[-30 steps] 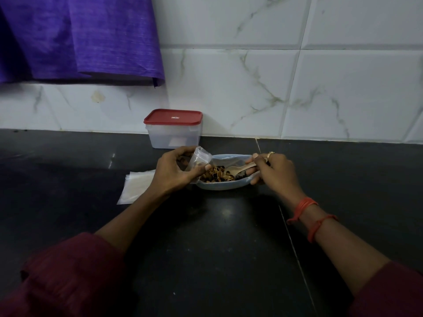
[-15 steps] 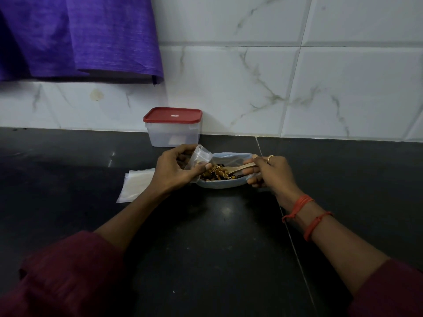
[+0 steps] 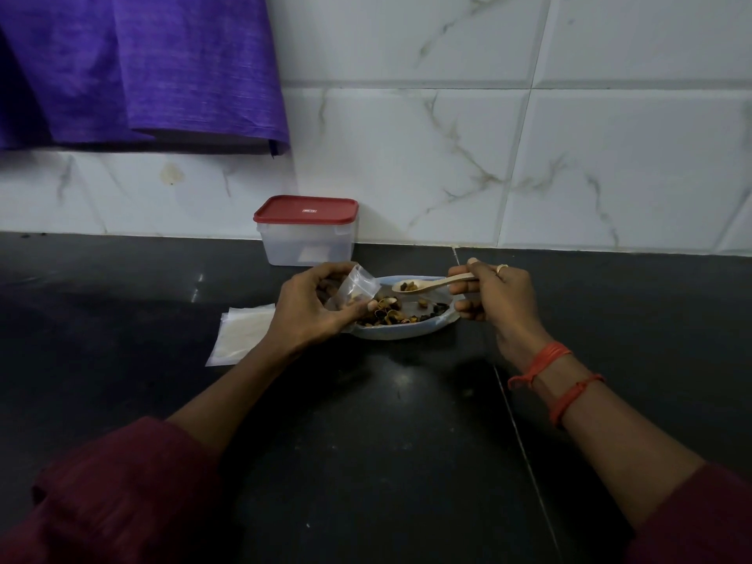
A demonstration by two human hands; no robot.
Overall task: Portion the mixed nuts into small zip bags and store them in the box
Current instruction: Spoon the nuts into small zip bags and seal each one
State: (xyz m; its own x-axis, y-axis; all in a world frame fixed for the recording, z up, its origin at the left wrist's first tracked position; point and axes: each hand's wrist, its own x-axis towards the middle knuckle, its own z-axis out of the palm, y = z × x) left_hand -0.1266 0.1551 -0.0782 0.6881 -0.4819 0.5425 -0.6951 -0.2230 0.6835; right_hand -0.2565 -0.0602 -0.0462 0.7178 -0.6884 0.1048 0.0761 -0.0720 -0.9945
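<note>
The left hand (image 3: 309, 307) pinches a small zip bag (image 3: 358, 283) over the plate (image 3: 407, 335) of nuts (image 3: 390, 313). The right hand (image 3: 492, 297) grips a full spoon (image 3: 431, 284) just right of it. Next the spoon must tip into the bag. The box (image 3: 307, 234) sits behind, lid on.

Black counter (image 3: 386, 441) carries lidded box (image 3: 307, 234), nut plate (image 3: 407, 329), flat bags (image 3: 242, 333)

Home kitchen: black counter (image 3: 366, 441), marble-tiled wall (image 3: 529, 156).
</note>
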